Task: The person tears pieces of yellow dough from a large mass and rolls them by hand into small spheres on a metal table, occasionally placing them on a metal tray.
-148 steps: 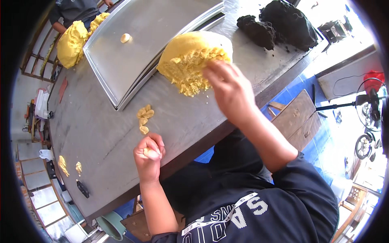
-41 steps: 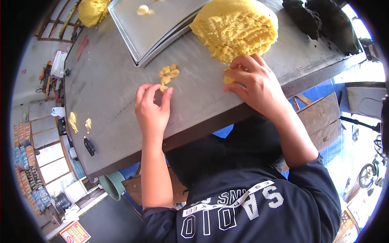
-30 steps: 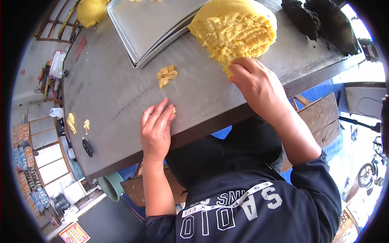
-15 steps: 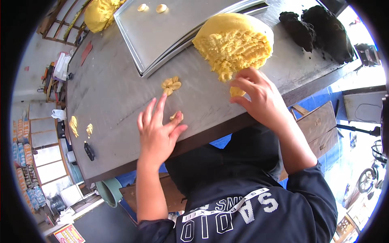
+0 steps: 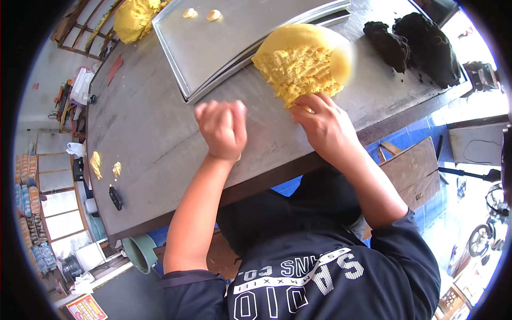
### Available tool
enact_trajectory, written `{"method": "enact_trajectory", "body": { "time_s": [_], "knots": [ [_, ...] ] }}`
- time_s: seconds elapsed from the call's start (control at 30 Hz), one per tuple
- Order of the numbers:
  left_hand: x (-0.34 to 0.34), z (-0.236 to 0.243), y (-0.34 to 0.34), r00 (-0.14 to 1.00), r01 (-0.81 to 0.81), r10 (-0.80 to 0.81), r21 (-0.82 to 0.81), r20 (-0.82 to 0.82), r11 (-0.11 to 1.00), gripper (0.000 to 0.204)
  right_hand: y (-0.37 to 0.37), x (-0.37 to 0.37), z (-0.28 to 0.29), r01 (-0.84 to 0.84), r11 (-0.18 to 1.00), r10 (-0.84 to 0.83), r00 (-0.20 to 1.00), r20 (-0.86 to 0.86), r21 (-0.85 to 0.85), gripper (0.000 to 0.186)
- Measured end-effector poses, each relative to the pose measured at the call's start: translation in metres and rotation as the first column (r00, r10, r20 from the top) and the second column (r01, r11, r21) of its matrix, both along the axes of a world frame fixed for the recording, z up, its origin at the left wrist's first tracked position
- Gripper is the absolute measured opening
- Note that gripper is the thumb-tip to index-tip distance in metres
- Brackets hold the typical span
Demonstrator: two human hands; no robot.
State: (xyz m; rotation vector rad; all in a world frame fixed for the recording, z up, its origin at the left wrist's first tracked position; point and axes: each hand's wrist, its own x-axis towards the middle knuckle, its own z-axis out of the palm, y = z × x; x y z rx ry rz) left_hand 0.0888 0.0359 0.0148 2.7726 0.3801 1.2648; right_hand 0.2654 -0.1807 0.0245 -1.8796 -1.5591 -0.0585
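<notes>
A big yellow lump of dough (image 5: pixel 298 64) with a torn, crumbly front sits on the metal worktable (image 5: pixel 154 133). At its near edge is my right hand (image 5: pixel 325 122), its thumb and fingers pinched together on a piece of yellow dough that is mostly hidden. My left hand (image 5: pixel 221 130) is closed over the table, left of the lump and near the tray's corner. Its curled fingers hide what they hold and cover the spot of the small dough pieces. A bit of dough (image 5: pixel 238 157) peeks out beside my left wrist.
A metal tray (image 5: pixel 213 48) at the back holds two small dough pieces (image 5: pixel 214 15). Another yellow dough mass (image 5: pixel 133 21) lies far left, dark dough (image 5: pixel 426 50) far right. Yellow scraps (image 5: pixel 96 165) and a small black object (image 5: pixel 115 198) lie near the left edge.
My left hand has gone from spread fingers to a closed shape and moved slightly away from me, over the small pieces. My right hand has shifted left, against the lump's near edge.
</notes>
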Motion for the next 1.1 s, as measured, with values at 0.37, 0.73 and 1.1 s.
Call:
{"method": "enact_trajectory", "body": {
  "time_s": [0.37,0.73,1.1],
  "knots": [
    [-0.102,0.026,-0.036,0.878,-0.374,0.263,-0.229,-0.4,0.899,0.023,-0.003,0.007,0.02,-0.093,0.982,0.077,0.992,-0.099,-0.164,0.02],
    [-0.101,0.0,-0.074,0.982,-0.174,0.18,-0.687,-0.064,0.706,0.011,-0.009,-0.023,0.02,-0.03,0.999,0.03,0.999,-0.014,-0.021,0.022],
    [-0.058,0.029,-0.111,0.928,0.31,0.169,-0.939,0.333,0.149,0.055,0.033,-0.072,0.018,-0.198,0.961,0.248,0.926,-0.283,0.195,0.022]
  ]
}}
